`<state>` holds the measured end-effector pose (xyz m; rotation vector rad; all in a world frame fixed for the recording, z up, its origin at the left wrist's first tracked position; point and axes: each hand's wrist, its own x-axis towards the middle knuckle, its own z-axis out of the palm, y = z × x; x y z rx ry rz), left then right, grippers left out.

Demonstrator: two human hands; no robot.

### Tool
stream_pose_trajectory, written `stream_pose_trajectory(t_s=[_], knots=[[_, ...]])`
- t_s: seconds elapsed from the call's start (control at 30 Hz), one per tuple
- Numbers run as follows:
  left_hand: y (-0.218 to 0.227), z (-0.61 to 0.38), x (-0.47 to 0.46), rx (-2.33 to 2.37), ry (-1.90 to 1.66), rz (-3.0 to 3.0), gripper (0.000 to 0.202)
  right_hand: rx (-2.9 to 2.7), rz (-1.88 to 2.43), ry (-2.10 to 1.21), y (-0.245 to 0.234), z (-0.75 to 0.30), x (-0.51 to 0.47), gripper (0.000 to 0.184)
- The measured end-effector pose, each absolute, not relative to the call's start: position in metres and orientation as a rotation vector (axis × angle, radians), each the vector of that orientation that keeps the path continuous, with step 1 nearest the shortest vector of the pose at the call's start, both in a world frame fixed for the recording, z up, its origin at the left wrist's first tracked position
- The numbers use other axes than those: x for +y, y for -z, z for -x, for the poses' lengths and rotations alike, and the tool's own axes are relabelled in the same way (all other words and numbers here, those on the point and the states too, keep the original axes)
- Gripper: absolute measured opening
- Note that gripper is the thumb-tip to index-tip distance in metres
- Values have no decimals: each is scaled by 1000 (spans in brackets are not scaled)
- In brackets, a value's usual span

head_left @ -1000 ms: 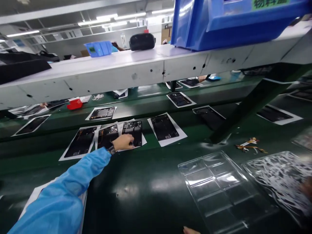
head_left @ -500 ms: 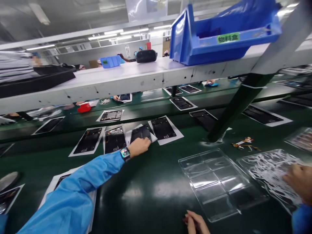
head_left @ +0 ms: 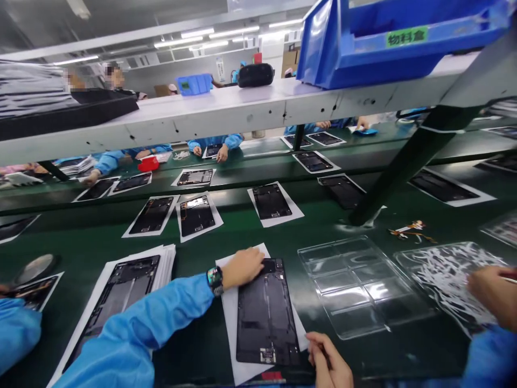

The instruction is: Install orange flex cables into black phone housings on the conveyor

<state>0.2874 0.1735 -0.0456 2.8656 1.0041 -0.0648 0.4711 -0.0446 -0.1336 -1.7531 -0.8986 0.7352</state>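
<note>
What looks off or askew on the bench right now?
Minor only: the dark panel under the left hand sits skewed on its white sheet, and loose orange-white scraps lie by the post. No damage visible.

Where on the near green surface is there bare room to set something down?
Bare green lies between the sheet stack and the dark panel, and beyond the panel up to the belt. Right of the panel it is crowded: clear tray, then the parts tray.
</note>
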Motion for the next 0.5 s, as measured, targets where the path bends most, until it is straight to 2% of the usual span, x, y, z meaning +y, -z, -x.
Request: stream_pose_trajectory(t_s=[0.1, 0.27, 0.5], knots=[[54, -286, 205, 1133, 85, -2775, 15, -1221, 1903, -706, 130, -484, -38, 33], [65, -270, 206, 1141, 114, -2722, 11, -1647, 2248, -560, 125, -489, -27, 26], [62, -212, 196, 1348, 108, -2584, 7, -1805, 2269, -560, 122, -488, -25, 21]])
